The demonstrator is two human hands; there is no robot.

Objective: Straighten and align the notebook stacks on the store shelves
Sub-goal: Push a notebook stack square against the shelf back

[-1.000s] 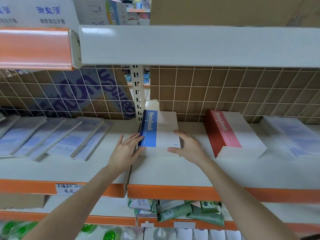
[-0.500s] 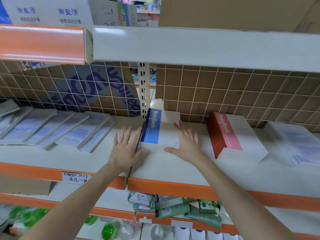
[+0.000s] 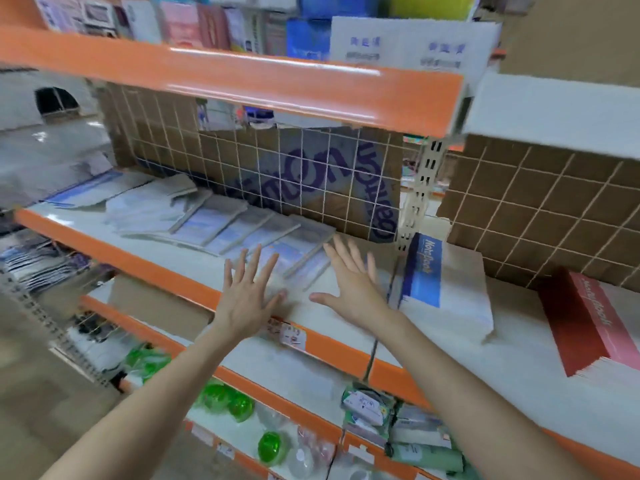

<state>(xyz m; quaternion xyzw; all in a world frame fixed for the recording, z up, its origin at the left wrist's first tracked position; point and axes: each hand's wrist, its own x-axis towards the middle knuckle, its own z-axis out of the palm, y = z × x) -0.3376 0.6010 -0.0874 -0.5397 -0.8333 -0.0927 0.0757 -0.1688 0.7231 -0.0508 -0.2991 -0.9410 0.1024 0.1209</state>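
- At the left of the frame, on the white shelf with the orange lip, we see a fanned row of pale blue notebooks, each one overlapping the next and slanting toward the wire grid backing. This is the untidy stack we judge to be next in hand.
- At lower centre our left hand is spread wide, fingers straight, holding nothing; it hovers near the front corner of the nearest pale notebook, and the blur keeps us from saying whether it touches.
- Just right of it our right hand is also flat and wide, empty, over the right end of the fanned row.
- Right of centre, past the slotted upright, the blue-banded notebook stack lies fairly square, apart from both hands.
- At the right edge sits the red notebook stack, a little skewed to the shelf front.
- Risks, as we judge them: pushing the fan from the front alone could drive the thin covers under one another or buckle them against the grid; a hard sweep to the right could knock the blue-banded stack askew, and a sweep to the left could slide the far notebooks off the shelf end.
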